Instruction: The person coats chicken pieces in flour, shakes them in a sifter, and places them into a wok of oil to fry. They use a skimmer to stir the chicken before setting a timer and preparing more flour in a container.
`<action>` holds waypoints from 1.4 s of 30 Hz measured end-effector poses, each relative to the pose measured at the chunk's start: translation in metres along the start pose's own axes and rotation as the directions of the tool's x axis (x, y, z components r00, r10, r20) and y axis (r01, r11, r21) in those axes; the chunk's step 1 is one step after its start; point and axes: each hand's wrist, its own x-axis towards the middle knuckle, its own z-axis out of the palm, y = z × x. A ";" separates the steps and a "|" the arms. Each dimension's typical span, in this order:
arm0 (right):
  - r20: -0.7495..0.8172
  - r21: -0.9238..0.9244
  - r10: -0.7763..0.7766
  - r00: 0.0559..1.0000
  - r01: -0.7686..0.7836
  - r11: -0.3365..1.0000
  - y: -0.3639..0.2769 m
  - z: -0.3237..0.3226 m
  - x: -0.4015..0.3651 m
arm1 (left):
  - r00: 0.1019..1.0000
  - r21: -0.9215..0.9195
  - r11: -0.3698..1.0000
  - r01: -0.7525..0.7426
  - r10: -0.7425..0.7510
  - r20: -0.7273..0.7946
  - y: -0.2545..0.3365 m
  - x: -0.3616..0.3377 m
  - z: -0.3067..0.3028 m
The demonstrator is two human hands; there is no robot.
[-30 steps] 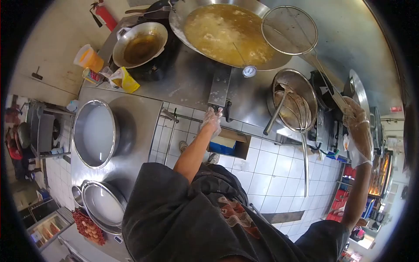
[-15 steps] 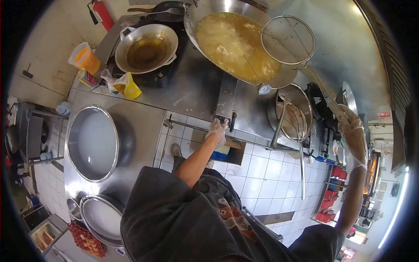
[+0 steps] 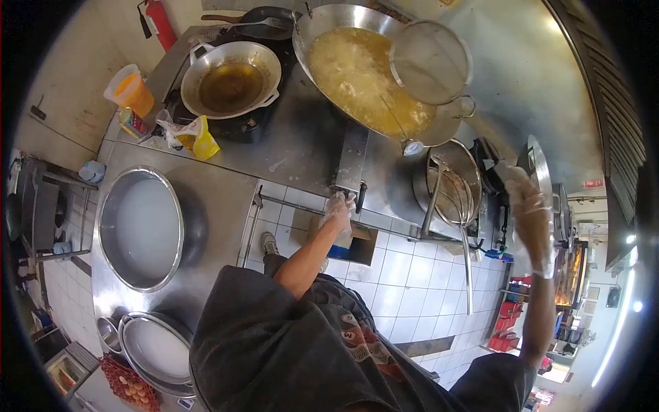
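A large steel wok (image 3: pixel 364 69) of bubbling yellow oil sits on the stove at the top. Over the wok's right side hangs a round wire skimmer (image 3: pixel 429 62). Its long handle runs down to my right hand (image 3: pixel 525 202), which is gloved and closed around the handle's end. My left hand (image 3: pixel 340 206), also gloved, reaches to the stove's front edge and has its fingers curled on a black lever (image 3: pixel 360 196) below the wok.
A smaller wok (image 3: pixel 230 79) of dark oil stands at the left, with an orange jug (image 3: pixel 127 89) and a yellow bag (image 3: pixel 199 134) nearby. A big steel bowl (image 3: pixel 141 226), stacked bowls (image 3: pixel 154 347) and eggs (image 3: pixel 130 388) fill the counter. A pot (image 3: pixel 449 182) holds ladles.
The skimmer has swung left, from the wok's right rim to over the oil. My right hand has come left and down with it. My left hand stays at the stove's front.
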 end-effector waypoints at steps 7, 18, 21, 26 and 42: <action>0.140 -0.143 0.107 0.984 -0.087 0.986 -0.069 0.021 -0.016 | 0.993 0.119 0.989 -0.085 0.094 -0.072 0.006 -0.007 0.006; 0.389 -0.646 -0.497 0.776 0.614 0.453 -0.097 0.047 -0.020 | 0.952 -0.038 0.959 -0.280 0.273 -0.137 -0.022 0.020 0.007; 0.533 -0.794 -0.422 0.733 0.606 0.049 -0.115 0.056 -0.010 | 0.965 -0.113 0.962 -0.248 0.235 -0.115 -0.010 0.005 0.012; 0.424 -0.804 -0.726 0.541 -0.143 -0.577 -0.107 0.099 0.025 | 0.974 -0.133 0.971 -0.200 0.182 -0.134 0.002 -0.005 0.016; 0.190 -0.385 0.038 0.981 0.038 0.922 -0.089 0.154 0.156 | 0.923 0.187 0.927 -0.326 0.355 -0.151 -0.032 0.032 -0.002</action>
